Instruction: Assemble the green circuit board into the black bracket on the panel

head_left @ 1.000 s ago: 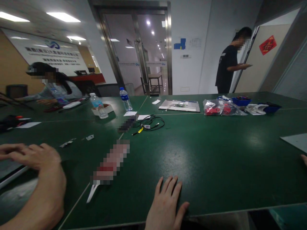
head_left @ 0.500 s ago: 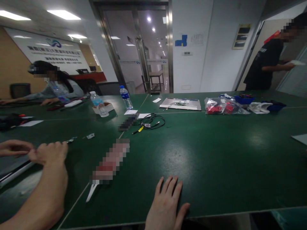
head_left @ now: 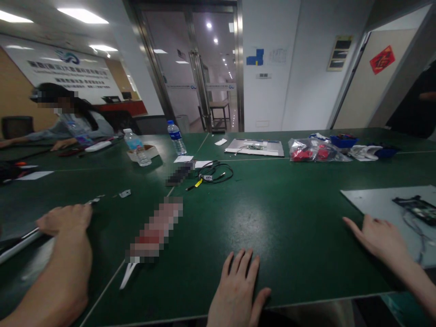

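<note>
Near the front edge of the green table, my left hand (head_left: pixel 235 286) lies flat, palm down, with its fingers spread and nothing in them. My right hand (head_left: pixel 383 238) is at the near left edge of a pale flat panel (head_left: pixel 371 196); its thumb sticks out to the left and its fingers are bent at the panel. How the fingertips grip it is partly hidden. A dark circuit board (head_left: pixel 418 209) and thin wires sit on top of the panel, which runs out of view at the right.
A co-worker's arm (head_left: pixel 68 259) rests by a long flat item at the left. Beyond are a pixelated item (head_left: pixel 156 227), a coiled black cable (head_left: pixel 214 172), two bottles (head_left: pixel 176 138), another panel (head_left: pixel 255 147), and a clear bag with red things (head_left: pixel 316 152). Another person sits behind, left.
My right hand and the panel have come into view from the right, moving left together. My left hand has stayed put. A person standing at the right has moved mostly out of view.
</note>
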`<state>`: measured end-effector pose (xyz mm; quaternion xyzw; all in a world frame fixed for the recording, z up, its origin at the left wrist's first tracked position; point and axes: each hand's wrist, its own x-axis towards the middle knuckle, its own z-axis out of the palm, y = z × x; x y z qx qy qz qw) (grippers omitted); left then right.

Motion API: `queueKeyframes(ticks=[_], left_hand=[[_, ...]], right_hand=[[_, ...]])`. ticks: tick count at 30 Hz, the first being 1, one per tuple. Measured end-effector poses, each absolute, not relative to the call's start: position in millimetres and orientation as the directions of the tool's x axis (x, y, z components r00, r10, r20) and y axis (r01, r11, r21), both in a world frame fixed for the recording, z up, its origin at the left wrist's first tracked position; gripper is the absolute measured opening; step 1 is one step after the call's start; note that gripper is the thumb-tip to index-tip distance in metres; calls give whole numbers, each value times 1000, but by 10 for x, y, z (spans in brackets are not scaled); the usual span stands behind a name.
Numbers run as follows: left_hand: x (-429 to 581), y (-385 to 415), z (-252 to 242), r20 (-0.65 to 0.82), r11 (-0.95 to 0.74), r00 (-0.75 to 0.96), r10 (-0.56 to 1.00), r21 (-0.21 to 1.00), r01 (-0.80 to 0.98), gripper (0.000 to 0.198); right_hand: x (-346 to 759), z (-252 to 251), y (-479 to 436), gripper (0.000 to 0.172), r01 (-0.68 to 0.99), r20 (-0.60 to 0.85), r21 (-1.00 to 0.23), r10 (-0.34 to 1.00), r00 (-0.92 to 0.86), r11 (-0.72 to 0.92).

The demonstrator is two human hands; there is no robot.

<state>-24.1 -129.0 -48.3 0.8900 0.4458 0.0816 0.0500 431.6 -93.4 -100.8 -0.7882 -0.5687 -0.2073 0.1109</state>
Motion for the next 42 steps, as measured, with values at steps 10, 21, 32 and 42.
queueKeyframes(ticks=[10,21,32,42], left_hand=[[-248,-1296,-489,257,-615,564,784,202,762,55],[-632,-1293,-493,277,-589,538,796,154,793,56],[-829,-1146,-368,82,-381,380,921,-11,925,70],[-999,-868,-263,75,-262,265,961,-44,964,77]], right_hand=[[1922,-488,-1286,64,940,255,-212,943,-211,268],[1752,-219,-1558,61,544,387,-369,657,-647,753],[2701,-326,-1603,48,901,331,-287,917,-224,324],[3149,-907,-1502,59,961,251,-201,958,-139,192]])
